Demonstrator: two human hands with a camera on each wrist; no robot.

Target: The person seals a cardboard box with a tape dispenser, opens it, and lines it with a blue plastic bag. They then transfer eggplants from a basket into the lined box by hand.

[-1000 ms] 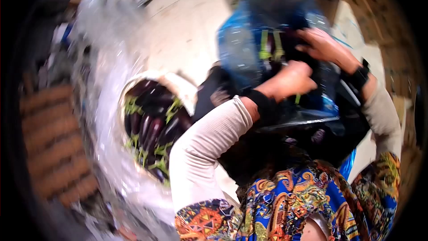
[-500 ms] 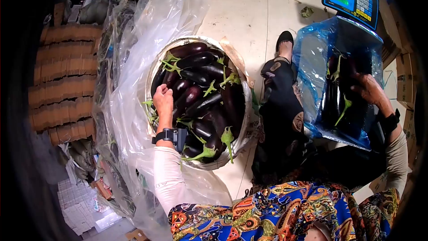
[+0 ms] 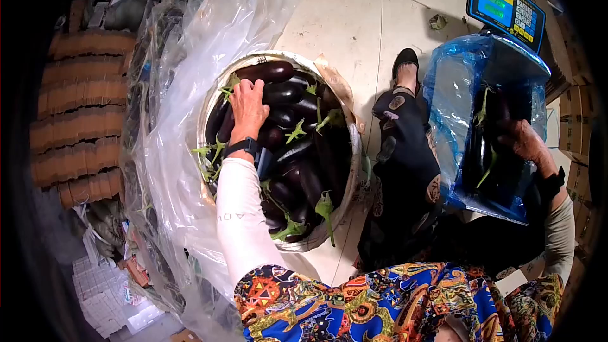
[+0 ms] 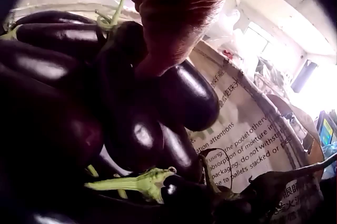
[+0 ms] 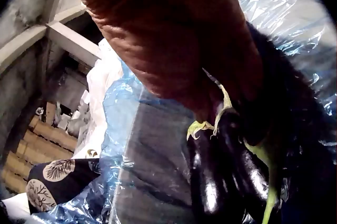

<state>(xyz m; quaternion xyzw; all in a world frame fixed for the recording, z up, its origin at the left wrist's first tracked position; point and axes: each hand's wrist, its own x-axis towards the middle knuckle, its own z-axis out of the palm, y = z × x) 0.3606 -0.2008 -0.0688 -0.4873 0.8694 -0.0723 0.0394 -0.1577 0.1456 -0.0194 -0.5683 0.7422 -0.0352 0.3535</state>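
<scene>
Dark purple eggplants (image 3: 310, 174) with green stems fill a round, white-lined basket (image 3: 352, 133). My left hand (image 3: 248, 111) reaches over its upper left part, fingers bent down onto an eggplant (image 3: 269, 71). In the left wrist view the left hand (image 4: 176, 18) presses between glossy eggplants (image 4: 189, 97), its fingertips partly hidden. At the right, my right hand (image 3: 527, 144) is inside a container lined with blue plastic (image 3: 446, 82), bent fingers touching eggplants (image 3: 479, 145). The right wrist view shows the right hand (image 5: 179, 39) over two eggplants (image 5: 208, 176); its grip is hidden.
A digital scale display (image 3: 506, 6) stands behind the blue-lined container. A leg in dark patterned trousers (image 3: 405, 164) lies between basket and container. Clear plastic sheeting (image 3: 183, 95) runs along the basket's left, with stacked brown cardboard (image 3: 82, 114) beyond.
Both hands were over the blue-lined container a second ago. The left hand then moved to the basket and since has shifted upward over the eggplants, while the right stayed at the container.
</scene>
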